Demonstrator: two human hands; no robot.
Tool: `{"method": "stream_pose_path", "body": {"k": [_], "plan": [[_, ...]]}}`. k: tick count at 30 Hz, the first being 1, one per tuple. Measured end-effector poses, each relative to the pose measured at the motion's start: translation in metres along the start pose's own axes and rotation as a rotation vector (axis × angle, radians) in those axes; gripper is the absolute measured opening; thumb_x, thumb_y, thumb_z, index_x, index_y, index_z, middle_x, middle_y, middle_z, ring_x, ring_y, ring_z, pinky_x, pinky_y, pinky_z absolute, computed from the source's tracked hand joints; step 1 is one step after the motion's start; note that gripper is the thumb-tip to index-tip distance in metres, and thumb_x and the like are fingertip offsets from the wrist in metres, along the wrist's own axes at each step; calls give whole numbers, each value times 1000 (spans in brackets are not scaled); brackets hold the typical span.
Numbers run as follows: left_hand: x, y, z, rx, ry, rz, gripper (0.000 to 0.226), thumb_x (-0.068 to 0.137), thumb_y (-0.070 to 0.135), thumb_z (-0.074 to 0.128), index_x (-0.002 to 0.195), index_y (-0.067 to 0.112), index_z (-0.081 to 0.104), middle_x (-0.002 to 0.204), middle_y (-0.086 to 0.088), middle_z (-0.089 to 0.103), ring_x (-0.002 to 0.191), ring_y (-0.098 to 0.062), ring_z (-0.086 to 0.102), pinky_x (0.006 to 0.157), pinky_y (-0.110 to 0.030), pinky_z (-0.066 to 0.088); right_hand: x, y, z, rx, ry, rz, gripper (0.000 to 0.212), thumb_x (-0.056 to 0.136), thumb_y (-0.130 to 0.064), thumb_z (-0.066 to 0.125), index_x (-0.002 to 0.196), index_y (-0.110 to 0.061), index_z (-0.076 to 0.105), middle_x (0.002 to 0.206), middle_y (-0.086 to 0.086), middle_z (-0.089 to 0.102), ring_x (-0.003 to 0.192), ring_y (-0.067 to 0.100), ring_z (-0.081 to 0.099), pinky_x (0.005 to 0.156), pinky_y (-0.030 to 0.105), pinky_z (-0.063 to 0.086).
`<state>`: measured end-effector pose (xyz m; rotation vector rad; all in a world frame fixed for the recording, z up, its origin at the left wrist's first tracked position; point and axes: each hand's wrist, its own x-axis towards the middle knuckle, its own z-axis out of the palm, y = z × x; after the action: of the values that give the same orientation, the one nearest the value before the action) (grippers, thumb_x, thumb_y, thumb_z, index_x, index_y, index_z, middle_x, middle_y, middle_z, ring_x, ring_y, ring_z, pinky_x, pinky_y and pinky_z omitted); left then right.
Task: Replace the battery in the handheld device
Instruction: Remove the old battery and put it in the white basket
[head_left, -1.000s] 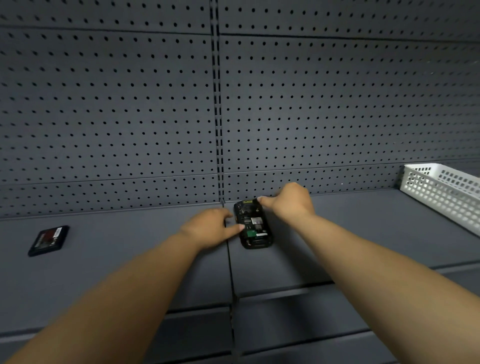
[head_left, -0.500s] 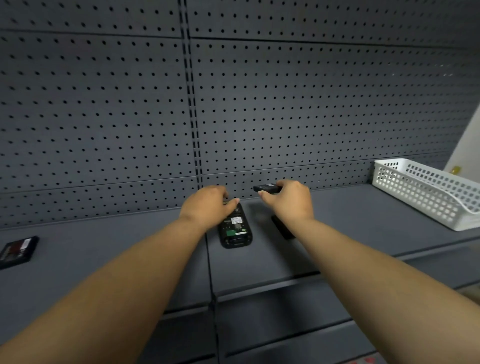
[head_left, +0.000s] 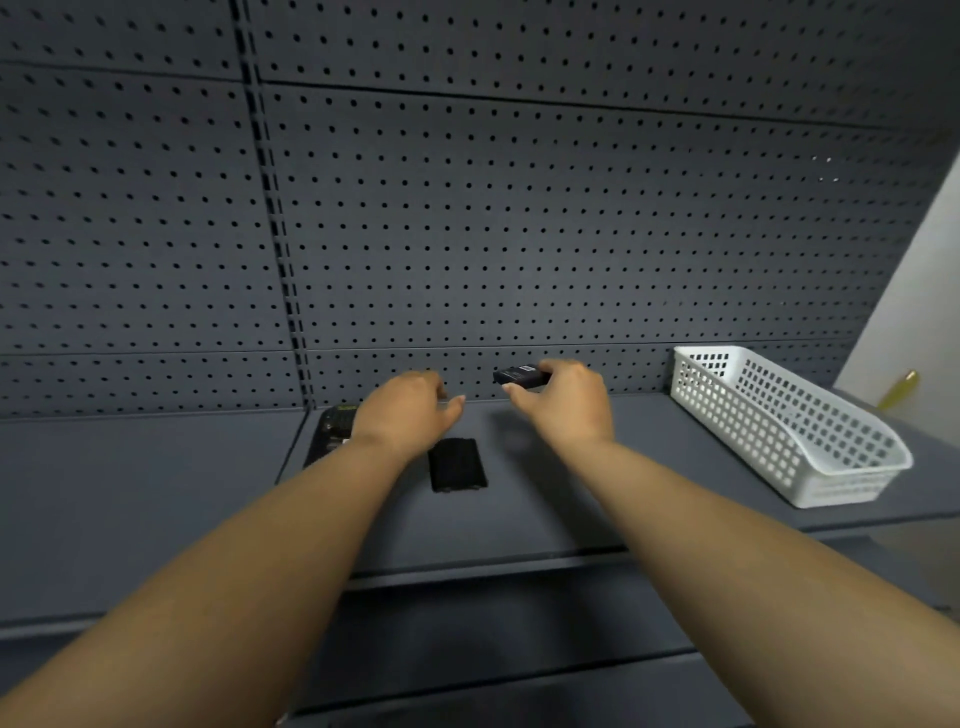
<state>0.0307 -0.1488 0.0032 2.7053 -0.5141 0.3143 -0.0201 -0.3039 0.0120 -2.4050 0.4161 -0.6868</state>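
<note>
Battery (head_left: 521, 375) held level in right hand (head_left: 563, 406), long axis left-right.

Two bare forearms are seen reaching in from the lower edge of the head view. No sleeves are worn on the parts shown; both arms are uncovered from the frame edge to the wrists. The bare left hand (head_left: 410, 410) and the bare right hand (head_left: 563, 402) are ungloved. No watch, ring, bracelet or other marking can be made out. The fingertips are slightly blurred, so nail detail cannot be told.
</note>
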Motion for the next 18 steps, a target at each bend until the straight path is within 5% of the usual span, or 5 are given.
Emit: {"method": "stream_pose_path", "body": {"k": [12,18], "plan": [[-23,82,30,116,0,9,42,93,44,44,116,11,57,119,-10,61,108,-27,57,85,-36,47,2,69,-56,-8,-55,-59,33,82,-35,68,103,-9,70,110,10,67,102,23,62,70,22,41],[-25,90,34,137,-10,32,41,93,45,43,114,12,56,118,-9,60,107,-26,57,82,-36,47,-2,77,-64,5,-43,-43,40,83,-32,68,113,-5,67,120,12,64,112,25,59,88,27,46]]}}
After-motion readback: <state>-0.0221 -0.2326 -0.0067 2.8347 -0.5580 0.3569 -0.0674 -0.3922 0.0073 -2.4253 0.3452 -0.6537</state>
